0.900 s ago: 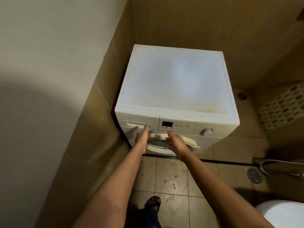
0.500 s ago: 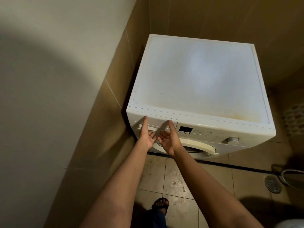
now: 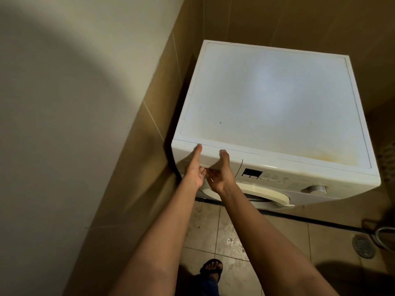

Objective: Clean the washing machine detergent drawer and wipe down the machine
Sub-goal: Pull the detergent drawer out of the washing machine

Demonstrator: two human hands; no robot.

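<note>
A white front-loading washing machine [image 3: 273, 107] stands in a tiled corner, its top stained yellowish near the front right. The detergent drawer [image 3: 211, 158] sits closed at the top left of the front panel. My left hand [image 3: 194, 169] and my right hand [image 3: 221, 174] hold the drawer front side by side. Both thumbs lie straight up its face, and the fingers hook under into the handle recess, where they are hidden.
A wall [image 3: 85, 103] runs close along the machine's left side. Right of the drawer are a display [image 3: 251, 173] and a dial [image 3: 316, 188], with the round door [image 3: 267, 196] below. On the tiled floor are a drain [image 3: 363, 246], a hose [image 3: 382, 233] and my sandalled foot [image 3: 211, 269].
Both hands rose from the door rim to the drawer front and hooked under its handle. The camera has moved closer and to the left of the machine.
</note>
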